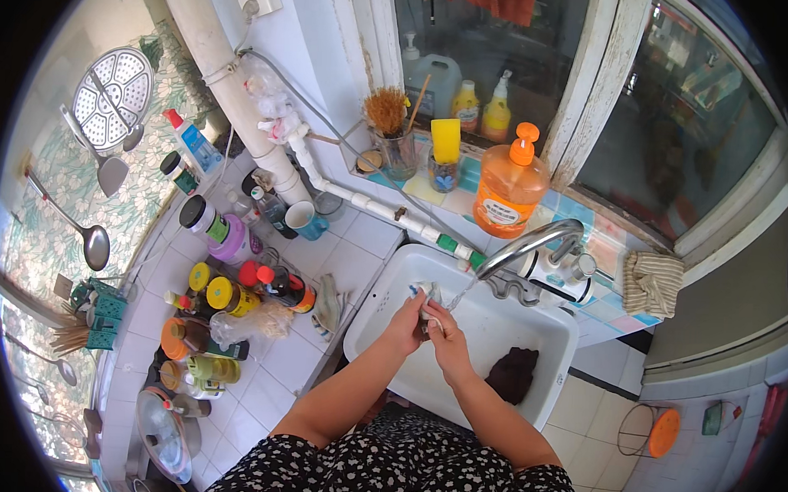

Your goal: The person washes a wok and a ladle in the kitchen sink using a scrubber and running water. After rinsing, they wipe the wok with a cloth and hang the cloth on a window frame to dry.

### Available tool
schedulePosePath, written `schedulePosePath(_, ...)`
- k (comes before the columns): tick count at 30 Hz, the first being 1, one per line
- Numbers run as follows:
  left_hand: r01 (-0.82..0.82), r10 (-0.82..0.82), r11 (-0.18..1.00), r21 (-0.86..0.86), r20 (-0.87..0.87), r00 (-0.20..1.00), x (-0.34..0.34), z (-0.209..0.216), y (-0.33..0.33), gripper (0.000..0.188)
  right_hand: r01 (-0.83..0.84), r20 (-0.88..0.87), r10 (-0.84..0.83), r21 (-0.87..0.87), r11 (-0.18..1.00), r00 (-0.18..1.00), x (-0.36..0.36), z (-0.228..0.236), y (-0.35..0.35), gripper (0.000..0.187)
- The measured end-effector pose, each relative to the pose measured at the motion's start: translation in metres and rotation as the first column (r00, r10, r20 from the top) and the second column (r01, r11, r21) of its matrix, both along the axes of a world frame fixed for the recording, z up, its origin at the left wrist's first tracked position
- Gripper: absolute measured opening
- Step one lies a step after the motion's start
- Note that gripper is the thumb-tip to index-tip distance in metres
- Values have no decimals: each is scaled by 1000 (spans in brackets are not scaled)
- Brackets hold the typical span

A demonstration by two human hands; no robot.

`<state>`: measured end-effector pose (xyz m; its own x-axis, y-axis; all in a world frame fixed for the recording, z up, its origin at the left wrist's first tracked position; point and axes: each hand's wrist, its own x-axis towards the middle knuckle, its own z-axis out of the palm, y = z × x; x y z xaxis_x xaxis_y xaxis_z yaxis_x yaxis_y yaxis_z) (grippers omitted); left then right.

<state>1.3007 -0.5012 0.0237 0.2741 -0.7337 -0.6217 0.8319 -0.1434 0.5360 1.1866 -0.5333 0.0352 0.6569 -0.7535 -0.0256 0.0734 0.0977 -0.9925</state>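
Observation:
Over the white sink [543,316], my left hand [402,326] and my right hand [444,336] are close together. Their fingers are closed round a small wet cloth [427,292], whitish with some blue. Most of the cloth is hidden inside the fingers. Water runs from the curved chrome tap [533,240] just to the right of the cloth and close to my right fingers. On the sink's bottom, to the right of my right forearm, lies a crumpled dark brown cloth [513,374].
Behind the sink stand an orange pump bottle [509,194], a cup with a yellow sponge [445,142] and a glass with a brush [397,151]. A striped cloth [653,285] hangs at right. Several jars and bottles [232,297] crowd the tiled counter at left, beside a grey rag [329,304].

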Motion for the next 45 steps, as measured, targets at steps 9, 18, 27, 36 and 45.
schedulePosePath(9, -25, 20, 977, -213, -26, 999, -7, 21, -2, 29, -138, 216, -69, 806, 575, 974, -40, -11, -51, 44)
schedulePosePath(18, 43, -17, 992, -122, 207, 978, -16, 34, -2, 28, 650, 150, -695, 260, 714, 703, -94, 38, -124, 41)
schedulePosePath(27, 106, -92, 994, -18, 369, 925, -32, 56, -6, 40, -167, -524, -688, -840, 517, 503, -146, 87, -214, 22)
schedulePosePath(36, 101, -106, 994, 35, 445, 889, -29, 51, 1, 36, -344, -632, -735, -766, 543, 246, -130, 91, -202, 13)
schedulePosePath(45, 355, -325, 933, 64, 578, 749, -47, 78, 1, 30, 339, -424, -535, -455, 823, 730, -150, 38, -159, 51)
